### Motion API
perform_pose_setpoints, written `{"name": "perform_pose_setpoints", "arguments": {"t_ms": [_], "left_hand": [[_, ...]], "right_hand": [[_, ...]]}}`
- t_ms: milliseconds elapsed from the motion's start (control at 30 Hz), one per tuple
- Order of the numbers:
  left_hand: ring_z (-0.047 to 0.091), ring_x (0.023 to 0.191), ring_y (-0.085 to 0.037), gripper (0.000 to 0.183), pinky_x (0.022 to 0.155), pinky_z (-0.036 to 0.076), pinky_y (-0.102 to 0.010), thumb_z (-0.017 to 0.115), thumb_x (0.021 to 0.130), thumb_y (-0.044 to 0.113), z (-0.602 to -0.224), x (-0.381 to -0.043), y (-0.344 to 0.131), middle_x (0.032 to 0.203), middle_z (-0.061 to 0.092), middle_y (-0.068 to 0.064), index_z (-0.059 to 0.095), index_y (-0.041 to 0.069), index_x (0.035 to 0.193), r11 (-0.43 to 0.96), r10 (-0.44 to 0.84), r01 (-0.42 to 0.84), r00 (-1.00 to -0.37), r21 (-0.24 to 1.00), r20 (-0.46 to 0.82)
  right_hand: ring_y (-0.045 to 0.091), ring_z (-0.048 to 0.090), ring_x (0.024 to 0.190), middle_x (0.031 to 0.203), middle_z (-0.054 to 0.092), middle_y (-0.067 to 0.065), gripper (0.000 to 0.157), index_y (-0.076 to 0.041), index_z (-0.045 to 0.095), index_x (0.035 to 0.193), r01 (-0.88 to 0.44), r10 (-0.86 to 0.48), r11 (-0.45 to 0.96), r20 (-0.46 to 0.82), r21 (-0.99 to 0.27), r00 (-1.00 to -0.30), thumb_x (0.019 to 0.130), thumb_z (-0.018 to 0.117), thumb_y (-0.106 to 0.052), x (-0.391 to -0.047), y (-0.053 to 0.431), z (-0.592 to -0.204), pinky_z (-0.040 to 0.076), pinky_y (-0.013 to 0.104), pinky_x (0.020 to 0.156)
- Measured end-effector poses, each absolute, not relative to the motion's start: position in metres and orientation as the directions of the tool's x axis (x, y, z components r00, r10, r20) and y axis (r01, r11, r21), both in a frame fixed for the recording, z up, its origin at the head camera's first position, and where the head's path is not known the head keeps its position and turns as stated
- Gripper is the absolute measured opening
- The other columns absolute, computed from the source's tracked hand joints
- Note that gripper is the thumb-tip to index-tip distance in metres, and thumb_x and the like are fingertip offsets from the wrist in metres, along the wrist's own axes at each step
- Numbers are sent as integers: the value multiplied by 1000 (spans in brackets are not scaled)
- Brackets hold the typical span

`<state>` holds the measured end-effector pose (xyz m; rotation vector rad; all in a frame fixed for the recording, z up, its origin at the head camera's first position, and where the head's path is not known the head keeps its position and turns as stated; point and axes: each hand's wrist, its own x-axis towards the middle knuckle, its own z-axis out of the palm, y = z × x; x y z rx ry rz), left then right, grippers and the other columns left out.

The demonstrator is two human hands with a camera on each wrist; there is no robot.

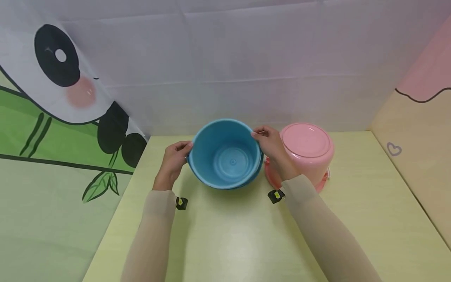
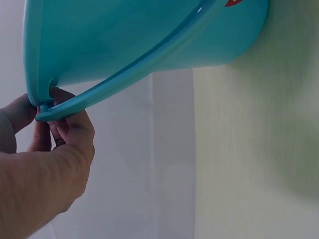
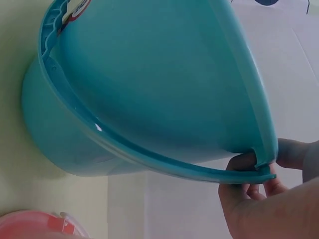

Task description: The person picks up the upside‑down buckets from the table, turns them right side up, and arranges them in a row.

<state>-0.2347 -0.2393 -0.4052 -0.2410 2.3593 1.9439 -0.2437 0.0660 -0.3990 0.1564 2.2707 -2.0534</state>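
Between both hands is a blue plastic bucket, its open mouth facing up toward the head camera and its inside bare. My left hand pinches the rim at the left, thumb on top, right by the handle's pivot. On the opposite side my right hand grips the rim the same way at the other pivot. The bucket's handle hangs down along the outer wall. A pink bucket stands upside down just right of the blue one, partly behind my right wrist.
Both buckets are over a pale yellow table. A white cloth wall rises behind it. Printed panels close off the left and right sides; the right panel bears a small heart.
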Motion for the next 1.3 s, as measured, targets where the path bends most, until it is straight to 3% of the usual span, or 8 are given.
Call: {"name": "perform_pose_setpoints", "arguments": {"t_ms": [333, 667, 933, 1100, 1300], "left_hand": [[61, 110, -13, 41, 103, 54, -33, 56, 112, 24, -405, -241, -240, 127, 59, -7, 59, -4, 141, 173, -63, -191, -981, 966, -182], [61, 103, -12, 40, 95, 55, -27, 57, 111, 24, -406, -249, -236, 123, 60, -6, 60, -3, 141, 169, -97, -208, -976, 963, -193], [61, 99, -9, 41, 88, 55, -22, 58, 111, 25, -407, -255, -237, 120, 60, -4, 60, -3, 141, 144, -112, -236, -969, 961, -221], [63, 88, -7, 40, 80, 55, -19, 59, 111, 24, -408, -253, -240, 115, 61, -3, 60, -4, 139, 121, -102, -290, -955, 949, -279], [60, 96, -9, 42, 88, 55, -24, 57, 111, 24, -406, -251, -241, 119, 58, -3, 57, -3, 143, 133, -77, -304, -952, 943, -296]], "right_hand": [[40, 64, 116, 125, 63, 25, 26, 2, 64, 127, 168, 37, 96, -166, -981, -985, 108, 61, -17, -255, 63, -394, 54, 32, 87], [43, 61, 121, 132, 60, 27, 26, 3, 62, 126, 176, 42, 129, -172, -976, -984, 110, 57, -17, -262, 62, -389, 54, 48, 103], [39, 62, 117, 120, 60, 19, 22, 2, 64, 121, 186, 75, 169, -176, -968, -982, 109, 59, -16, -268, 56, -392, 54, 37, 92], [24, 64, 100, 121, 62, 17, 20, 0, 66, 117, 237, 26, 220, -237, -946, -971, 108, 60, -16, -268, 58, -405, 54, 29, 80], [15, 64, 84, 114, 62, 14, 18, -1, 66, 114, 256, -3, 160, -260, -953, -966, 108, 61, -16, -265, 64, -406, 54, 24, 70]]}}
